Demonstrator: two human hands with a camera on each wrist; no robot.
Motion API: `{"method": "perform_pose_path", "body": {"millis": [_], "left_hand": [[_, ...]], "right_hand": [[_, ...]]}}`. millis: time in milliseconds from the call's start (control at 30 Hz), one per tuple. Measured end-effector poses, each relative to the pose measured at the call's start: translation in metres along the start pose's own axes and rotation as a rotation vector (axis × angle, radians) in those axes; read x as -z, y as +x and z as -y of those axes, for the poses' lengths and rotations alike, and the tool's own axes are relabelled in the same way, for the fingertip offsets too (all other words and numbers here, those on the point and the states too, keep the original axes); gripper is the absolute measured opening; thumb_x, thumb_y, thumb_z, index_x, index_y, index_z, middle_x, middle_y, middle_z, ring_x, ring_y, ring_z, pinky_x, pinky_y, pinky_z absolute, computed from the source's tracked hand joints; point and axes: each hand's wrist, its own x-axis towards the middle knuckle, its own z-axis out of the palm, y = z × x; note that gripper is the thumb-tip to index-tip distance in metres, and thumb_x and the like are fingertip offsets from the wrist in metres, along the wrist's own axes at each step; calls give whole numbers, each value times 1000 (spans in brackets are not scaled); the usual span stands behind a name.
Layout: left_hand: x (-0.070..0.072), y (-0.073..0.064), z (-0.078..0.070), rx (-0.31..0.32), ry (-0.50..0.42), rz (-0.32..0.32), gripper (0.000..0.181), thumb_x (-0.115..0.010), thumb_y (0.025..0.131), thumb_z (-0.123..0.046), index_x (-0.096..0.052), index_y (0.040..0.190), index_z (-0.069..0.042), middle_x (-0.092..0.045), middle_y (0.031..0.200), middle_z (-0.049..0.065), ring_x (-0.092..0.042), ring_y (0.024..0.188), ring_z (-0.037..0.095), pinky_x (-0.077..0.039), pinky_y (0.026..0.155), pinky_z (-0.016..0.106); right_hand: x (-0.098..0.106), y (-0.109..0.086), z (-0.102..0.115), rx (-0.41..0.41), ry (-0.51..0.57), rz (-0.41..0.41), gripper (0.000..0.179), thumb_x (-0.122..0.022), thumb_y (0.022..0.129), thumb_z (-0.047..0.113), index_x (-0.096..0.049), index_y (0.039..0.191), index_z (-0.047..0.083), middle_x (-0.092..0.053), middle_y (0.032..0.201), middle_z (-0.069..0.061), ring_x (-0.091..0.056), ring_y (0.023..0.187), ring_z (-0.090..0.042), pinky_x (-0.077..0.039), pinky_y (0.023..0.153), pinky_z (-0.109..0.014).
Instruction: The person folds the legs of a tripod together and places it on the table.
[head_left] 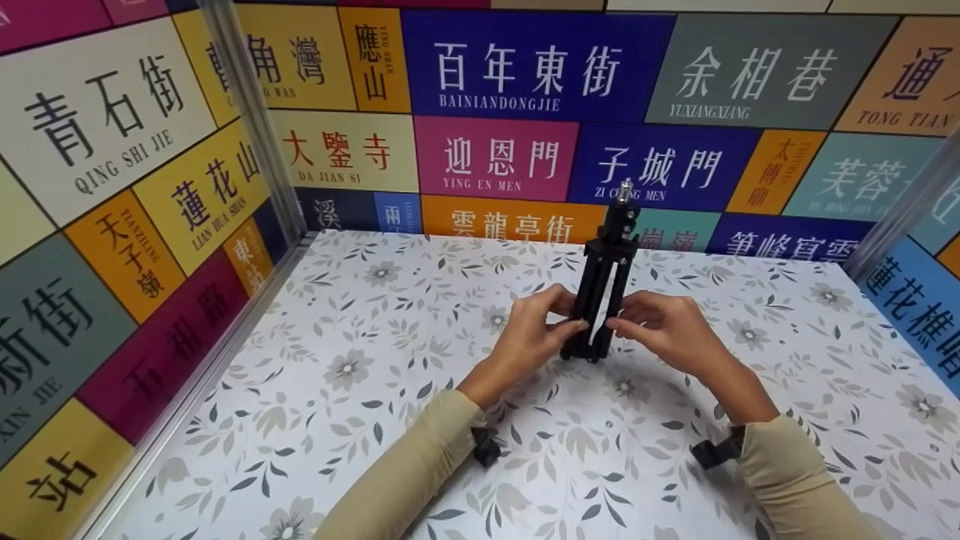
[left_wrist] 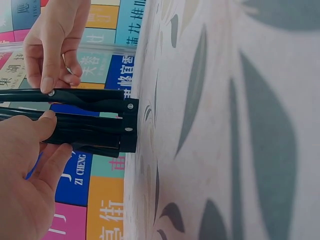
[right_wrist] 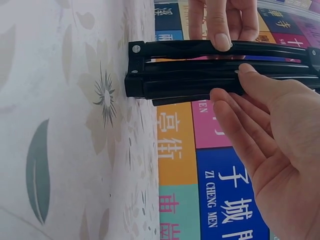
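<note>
A small black tripod [head_left: 619, 225] stands upright on the table in the head view, its legs folded close together and a silver screw at its top. From the left, my left hand [head_left: 525, 330] pinches one leg between thumb and fingers. My right hand [head_left: 671, 330] pinches another leg from the right. Seen sideways in the left wrist view, the tripod legs [left_wrist: 90, 131] end close to the tabletop. In the right wrist view, the right thumb lies along a leg [right_wrist: 195, 87], with fingers behind it.
A table [head_left: 360, 420] with a white floral cover lies under the hands. Behind it rises a wall [head_left: 525, 67] of coloured street-name panels, and a similar wall [head_left: 97, 300] borders the left side. Black wrist mounts [head_left: 487, 448] show at both sleeves.
</note>
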Motion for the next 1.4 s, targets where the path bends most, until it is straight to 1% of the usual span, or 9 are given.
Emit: {"method": "perform_pose_path", "body": {"millis": [233, 400, 533, 700, 833, 933, 1133, 1300, 1400], "left_hand": [[-1, 1, -2, 0, -32, 3, 21, -78, 87, -10, -67, 105, -11, -76, 102, 0, -71, 95, 4, -58, 82, 13], [-2, 1, -2, 1, -48, 4, 21, -77, 88, -10, -66, 105, -9, -76, 102, 2, -72, 96, 7, -59, 83, 14], [-2, 1, -2, -3, -40, 3, 21, -77, 88, -11, -66, 105, -9, -76, 102, 2, -72, 96, 8, -59, 82, 14], [-2, 2, -2, -5, -35, 2, 21, -77, 88, -12, -67, 107, -10, -77, 103, 1, -72, 97, 6, -58, 82, 13], [-1, 2, 0, -20, 10, -5, 21, -78, 88, -15, -68, 107, -13, -77, 101, -2, -72, 95, 4, -59, 82, 14], [-1, 2, 0, -35, 43, -6, 21, -78, 89, -17, -68, 107, -15, -77, 100, -4, -72, 95, 4, -60, 82, 16], [0, 2, 0, -27, 28, 7, 21, -76, 90, -15, -68, 109, -13, -77, 103, -1, -72, 97, 6, -61, 83, 21], [1, 1, 0, -19, 33, 7, 21, -75, 90, -14, -69, 110, -13, -77, 105, -1, -72, 98, 5, -62, 85, 23], [2, 0, 1, -7, 36, 12, 22, -74, 91, -13, -69, 112, -13, -77, 107, 0, -71, 100, 4, -60, 85, 20]], "right_hand": [[-2, 0, -1, 7, 4, -24, 21, -78, 89, 30, -73, 104, 15, -77, 85, 5, -73, 70, -5, -61, 61, -20], [-4, 1, -1, 27, 9, -43, 20, -78, 89, 28, -73, 103, 15, -77, 85, 4, -73, 70, -6, -60, 60, -20], [-5, 1, 0, 34, 9, -50, 20, -78, 89, 27, -73, 103, 15, -77, 86, 3, -74, 71, -6, -60, 61, -20], [-6, 1, 0, 32, 25, -48, 19, -77, 90, 26, -73, 103, 14, -77, 88, 1, -74, 73, -8, -61, 63, -21], [-7, 2, -1, 45, 36, -50, 19, -77, 90, 23, -73, 104, 12, -77, 88, -2, -75, 73, -11, -62, 62, -24], [-6, 2, -1, 50, 15, -52, 18, -77, 90, 23, -74, 104, 13, -77, 88, -1, -74, 73, -11, -62, 62, -26], [-5, 1, 2, 35, -49, -35, 15, -77, 90, 32, -74, 101, 22, -76, 89, 6, -72, 78, -6, -62, 63, -26], [-5, 0, 5, 42, -53, -19, 14, -77, 90, 33, -74, 100, 23, -75, 89, 8, -72, 78, -6, -62, 63, -24], [-6, 0, 8, 46, -42, -7, 14, -77, 89, 33, -73, 98, 24, -75, 86, 9, -72, 74, -6, -61, 62, -23]]}}
